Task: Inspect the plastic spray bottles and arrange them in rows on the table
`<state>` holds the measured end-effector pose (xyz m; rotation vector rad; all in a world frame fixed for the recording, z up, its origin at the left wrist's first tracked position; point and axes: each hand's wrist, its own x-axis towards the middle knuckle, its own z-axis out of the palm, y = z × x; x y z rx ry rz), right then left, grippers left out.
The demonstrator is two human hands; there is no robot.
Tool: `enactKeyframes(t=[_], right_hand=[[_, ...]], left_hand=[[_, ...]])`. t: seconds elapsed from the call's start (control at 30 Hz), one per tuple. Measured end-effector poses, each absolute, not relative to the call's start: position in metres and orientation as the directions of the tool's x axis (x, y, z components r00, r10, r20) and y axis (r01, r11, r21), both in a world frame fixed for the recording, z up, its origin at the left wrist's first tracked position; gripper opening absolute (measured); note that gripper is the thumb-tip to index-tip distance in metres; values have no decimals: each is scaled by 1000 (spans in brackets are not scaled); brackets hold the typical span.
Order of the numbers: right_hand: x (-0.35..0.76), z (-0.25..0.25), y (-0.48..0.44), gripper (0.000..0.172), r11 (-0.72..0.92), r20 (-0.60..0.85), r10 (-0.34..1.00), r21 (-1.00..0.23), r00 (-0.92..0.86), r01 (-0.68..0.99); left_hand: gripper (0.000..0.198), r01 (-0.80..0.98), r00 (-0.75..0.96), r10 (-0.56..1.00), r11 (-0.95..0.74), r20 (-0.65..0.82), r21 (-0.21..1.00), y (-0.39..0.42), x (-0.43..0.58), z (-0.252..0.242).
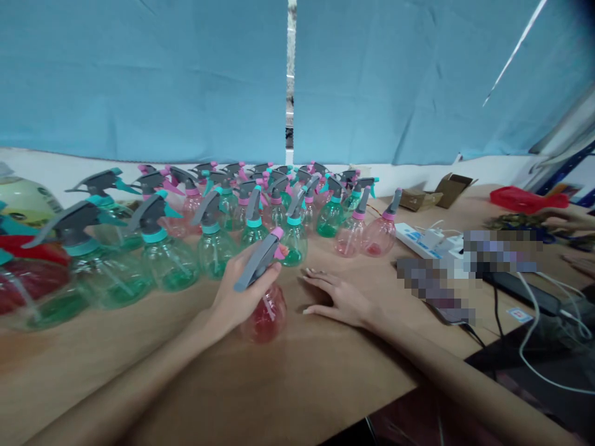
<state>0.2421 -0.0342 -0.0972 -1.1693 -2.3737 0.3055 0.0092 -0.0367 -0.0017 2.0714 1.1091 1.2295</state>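
My left hand (239,294) is wrapped round the neck of a pink spray bottle (267,316) with a grey trigger head, which stands on the wooden table (297,378). My right hand (337,297) lies flat on the table just right of that bottle, fingers stretched out and pointing left, holding nothing. Behind both hands stand several more spray bottles (253,214), green and pink, with grey heads.
A white power strip (425,241) with plugs and cables lies at the right. An open cardboard box (439,192) and a red tray (525,199) sit at the far right, where another person's hand (569,218) shows. Blue curtains hang behind the table.
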Motion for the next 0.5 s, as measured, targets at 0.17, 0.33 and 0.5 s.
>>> enactKeyframes(t=[0.17,0.33,0.5], right_hand=[[240,-104,-30,69,614,328,789,-389,-519,687],[238,-105,-28,68,609,342,792,-383,-506,695],[237,-104,-30,67,607,346,793,-383,-501,696]], left_hand=[[18,381,270,826,-563,494,733,-38,11,-2],[11,365,287,823,-567,490,739,-38,11,-1],[6,332,305,802,-595,514,732,-38,11,0]])
